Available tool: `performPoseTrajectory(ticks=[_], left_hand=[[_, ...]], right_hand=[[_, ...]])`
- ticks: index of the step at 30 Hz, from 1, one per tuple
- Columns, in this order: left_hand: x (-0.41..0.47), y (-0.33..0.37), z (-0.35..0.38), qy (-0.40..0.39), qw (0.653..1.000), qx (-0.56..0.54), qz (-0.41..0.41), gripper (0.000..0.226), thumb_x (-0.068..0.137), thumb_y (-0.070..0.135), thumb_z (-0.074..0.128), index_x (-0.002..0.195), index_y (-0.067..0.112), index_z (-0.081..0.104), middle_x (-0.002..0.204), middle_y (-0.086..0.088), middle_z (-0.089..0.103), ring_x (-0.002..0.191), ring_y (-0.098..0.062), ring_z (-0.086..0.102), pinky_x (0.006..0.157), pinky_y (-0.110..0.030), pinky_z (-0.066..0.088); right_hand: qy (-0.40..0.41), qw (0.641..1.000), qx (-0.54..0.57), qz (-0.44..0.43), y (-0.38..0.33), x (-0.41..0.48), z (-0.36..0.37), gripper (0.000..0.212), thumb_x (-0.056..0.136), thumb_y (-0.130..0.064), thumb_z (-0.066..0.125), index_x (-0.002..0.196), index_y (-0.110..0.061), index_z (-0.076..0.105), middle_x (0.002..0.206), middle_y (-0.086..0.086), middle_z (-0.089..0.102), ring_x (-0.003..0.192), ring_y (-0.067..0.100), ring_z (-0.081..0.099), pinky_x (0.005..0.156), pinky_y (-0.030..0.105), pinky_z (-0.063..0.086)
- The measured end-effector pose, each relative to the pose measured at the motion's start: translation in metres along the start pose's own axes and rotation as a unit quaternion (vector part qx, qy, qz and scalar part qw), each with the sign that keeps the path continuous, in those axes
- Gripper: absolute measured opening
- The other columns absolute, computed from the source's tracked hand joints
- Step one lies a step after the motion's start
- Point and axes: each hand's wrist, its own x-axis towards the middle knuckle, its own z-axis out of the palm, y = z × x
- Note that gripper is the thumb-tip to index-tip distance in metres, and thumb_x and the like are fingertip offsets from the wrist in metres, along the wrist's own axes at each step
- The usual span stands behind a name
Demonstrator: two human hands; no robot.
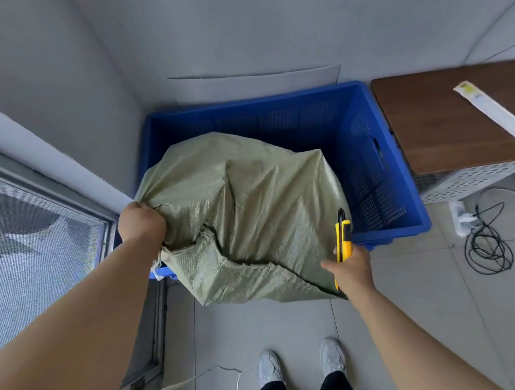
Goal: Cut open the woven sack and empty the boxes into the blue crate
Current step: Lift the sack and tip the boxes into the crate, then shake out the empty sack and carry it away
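Holding the woven sack (251, 213) on the near rim of the blue crate (400, 205), your left hand (141, 220) grips one bunched corner; your right hand (351, 269) clasps the yellow knife (343, 239), so tip slowly, blade away

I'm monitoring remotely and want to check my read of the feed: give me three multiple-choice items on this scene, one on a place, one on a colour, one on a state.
1. Where does the woven sack rest?
A. On the wooden table
B. Over the near rim of the blue crate
C. Flat on the floor beside the shoes

2. What colour is the utility knife?
A. Yellow and black
B. Red
C. Green

3. What is the left hand doing?
A. Hanging free
B. Holding the knife
C. Gripping bunched sack fabric

Answers: 1 B, the sack leans into the crate across its front edge. 2 A, the body held in the right hand is yellow with black parts. 3 C, the fist is closed on the sack's corner.
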Motion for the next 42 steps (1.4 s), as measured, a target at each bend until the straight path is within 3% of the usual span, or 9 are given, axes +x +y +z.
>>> performPoseTrajectory(ticks=[4,9,14,20,23,31,35,38,42], left_hand=[[0.001,-0.001,0.003,0.006,1.0,-0.019,-0.001,0.035,0.1,0.016,0.031,0.113,-0.006,0.055,0.117,-0.03,0.058,0.108,-0.045,0.054,0.081,-0.04,0.039],[0.001,-0.007,0.008,0.018,0.999,-0.029,0.006,0.037,0.1,0.021,0.029,0.11,-0.004,0.055,0.113,-0.027,0.059,0.103,-0.043,0.056,0.077,-0.039,0.039],[0.001,-0.007,-0.002,0.024,0.999,0.011,0.023,0.04,0.101,0.024,0.027,0.111,-0.005,0.052,0.114,-0.028,0.058,0.093,-0.038,0.051,0.072,-0.037,0.032],[0.009,0.017,-0.036,0.013,0.999,0.019,0.033,0.038,0.101,0.019,0.029,0.117,-0.008,0.05,0.123,-0.033,0.054,0.115,-0.048,0.049,0.081,-0.041,0.036],[0.006,0.04,-0.058,0.004,0.999,-0.003,0.052,0.037,0.1,0.015,0.031,0.115,-0.011,0.052,0.123,-0.034,0.055,0.116,-0.048,0.049,0.095,-0.045,0.039],[0.01,0.086,-0.103,0.0,0.996,-0.081,0.029,0.036,0.098,0.011,0.032,0.117,-0.01,0.053,0.122,-0.033,0.055,0.113,-0.045,0.052,0.09,-0.041,0.041],[0.017,0.12,-0.12,0.003,0.989,-0.146,0.012,0.036,0.098,0.01,0.031,0.121,-0.009,0.051,0.112,-0.029,0.056,0.103,-0.039,0.053,0.079,-0.036,0.037],[0.023,0.145,-0.129,0.001,0.977,-0.213,0.001,0.039,0.097,0.012,0.034,0.127,-0.008,0.05,0.103,-0.019,0.053,0.089,-0.027,0.046,0.077,-0.033,0.036],[0.02,0.171,-0.138,0.023,0.961,-0.276,-0.015,0.032,0.097,0.016,0.032,0.102,-0.005,0.055,0.068,-0.007,0.042,0.058,-0.021,0.038,0.062,-0.032,0.033]], right_hand=[[-0.004,0.999,-0.018,0.027,0.022,0.003,0.01,0.026,0.071,-0.006,0.077,0.075,-0.016,0.053,0.087,0.019,0.061,0.069,0.028,0.058,0.066,0.036,0.049],[0.057,0.997,-0.051,0.03,0.036,0.011,0.017,0.017,0.078,-0.003,0.069,0.078,-0.01,0.053,0.064,0.004,0.05,0.054,0.019,0.047,0.05,0.028,0.037],[0.094,0.995,-0.034,0.017,0.028,0.012,0.005,0.009,0.083,-0.008,0.067,0.083,-0.01,0.058,0.065,0.002,0.054,0.061,0.024,0.053,0.058,0.031,0.04],[0.111,0.991,0.008,-0.079,-0.063,0.015,-0.042,0.007,0.086,-0.007,0.065,0.086,-0.011,0.058,0.072,0.002,0.056,0.073,0.028,0.056,0.067,0.032,0.041],[0.104,0.988,-0.007,-0.115,-0.115,0.016,-0.062,0.006,0.087,-0.008,0.063,0.087,-0.012,0.059,0.071,0.001,0.053,0.064,0.021,0.051,0.057,0.028,0.037],[0.11,0.981,-0.01,-0.162,-0.211,0.022,-0.089,0.01,0.085,-0.01,0.065,0.082,-0.017,0.058,0.078,0.007,0.059,0.073,0.031,0.057,0.067,0.036,0.046],[0.123,0.974,0.005,-0.191,-0.271,0.033,-0.117,0.009,0.083,-0.007,0.067,0.085,-0.013,0.061,0.085,0.01,0.062,0.074,0.029,0.056,0.066,0.032,0.042],[0.125,0.971,-0.002,-0.202,-0.313,0.039,-0.139,0.019,0.082,-0.006,0.069,0.072,-0.017,0.055,0.078,0.008,0.059,0.074,0.028,0.057,0.064,0.032,0.042],[0.117,0.97,0.023,-0.212,-0.353,0.043,-0.163,0.023,0.079,-0.005,0.07,0.069,-0.015,0.052,0.069,0.005,0.054,0.066,0.025,0.054,0.061,0.032,0.044]])
